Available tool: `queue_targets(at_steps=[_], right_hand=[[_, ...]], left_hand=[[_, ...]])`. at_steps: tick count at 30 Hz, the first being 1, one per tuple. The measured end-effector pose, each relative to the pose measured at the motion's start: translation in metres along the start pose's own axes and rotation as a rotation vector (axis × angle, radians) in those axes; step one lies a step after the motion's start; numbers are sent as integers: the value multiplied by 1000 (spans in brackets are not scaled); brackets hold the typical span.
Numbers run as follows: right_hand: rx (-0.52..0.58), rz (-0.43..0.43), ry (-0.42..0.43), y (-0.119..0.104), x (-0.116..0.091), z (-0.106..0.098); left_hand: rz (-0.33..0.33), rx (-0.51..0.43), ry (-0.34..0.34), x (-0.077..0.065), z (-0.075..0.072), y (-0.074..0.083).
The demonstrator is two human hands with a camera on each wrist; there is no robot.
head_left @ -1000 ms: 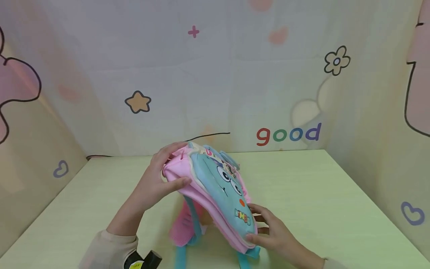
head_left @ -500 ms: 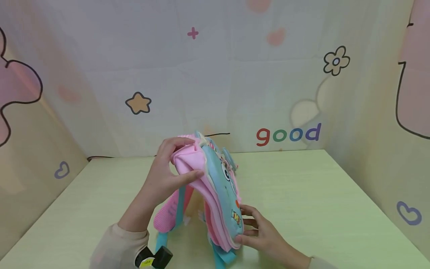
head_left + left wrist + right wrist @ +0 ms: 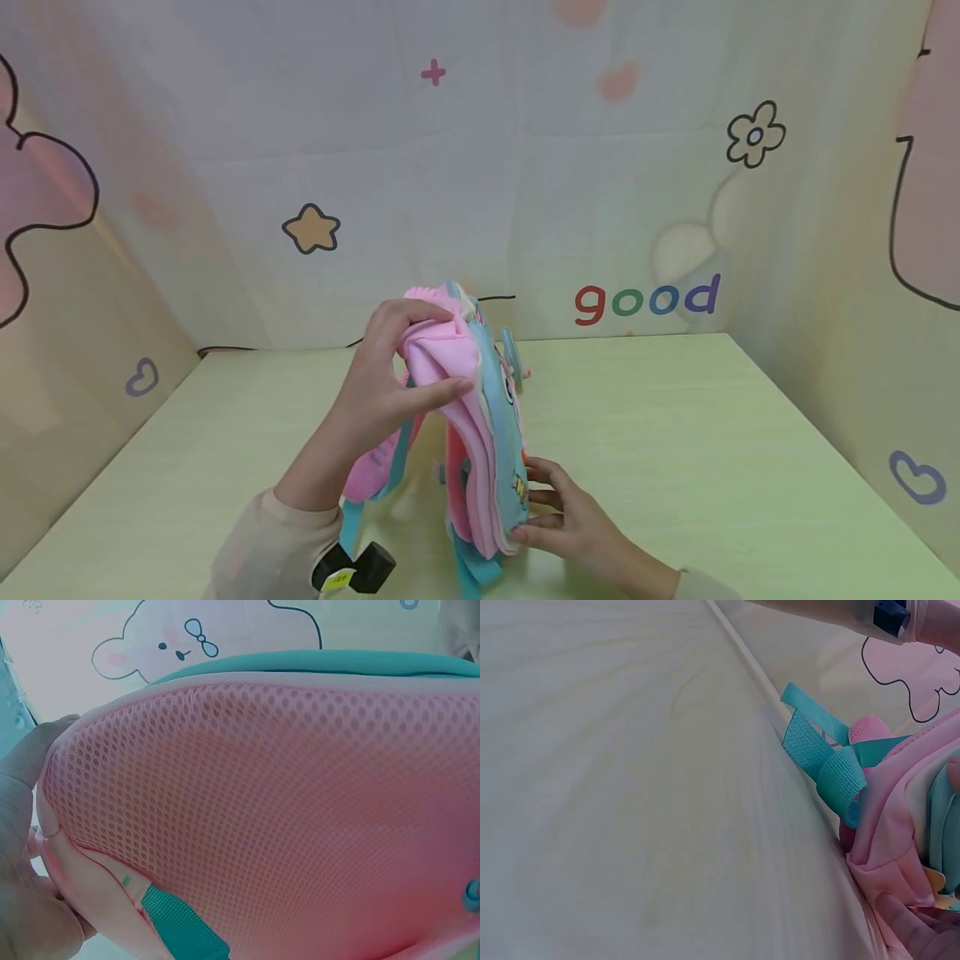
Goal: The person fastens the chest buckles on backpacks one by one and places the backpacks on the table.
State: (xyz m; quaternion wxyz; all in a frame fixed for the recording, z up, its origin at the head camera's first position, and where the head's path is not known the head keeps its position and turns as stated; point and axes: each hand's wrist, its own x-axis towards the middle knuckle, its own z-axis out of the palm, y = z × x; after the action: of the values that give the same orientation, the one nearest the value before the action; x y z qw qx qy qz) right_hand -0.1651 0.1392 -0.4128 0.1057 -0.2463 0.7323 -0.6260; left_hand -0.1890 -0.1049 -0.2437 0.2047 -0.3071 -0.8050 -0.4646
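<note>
A person's left hand (image 3: 384, 379), thumb and fingers spread around the upper end of a pink-and-blue backpack (image 3: 442, 354), steadies it at a pale green table (image 3: 675, 442), while the right hand (image 3: 570, 517), lower down, grips the pack's bottom end between bent fingers and thumb.
</note>
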Motion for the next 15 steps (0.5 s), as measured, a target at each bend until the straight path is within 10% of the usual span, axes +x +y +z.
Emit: queue_targets(at_steps=[15], right_hand=[[-71,54,-113,-7,-3,-18]], left_hand=[[77,4,-64,5,11,11]])
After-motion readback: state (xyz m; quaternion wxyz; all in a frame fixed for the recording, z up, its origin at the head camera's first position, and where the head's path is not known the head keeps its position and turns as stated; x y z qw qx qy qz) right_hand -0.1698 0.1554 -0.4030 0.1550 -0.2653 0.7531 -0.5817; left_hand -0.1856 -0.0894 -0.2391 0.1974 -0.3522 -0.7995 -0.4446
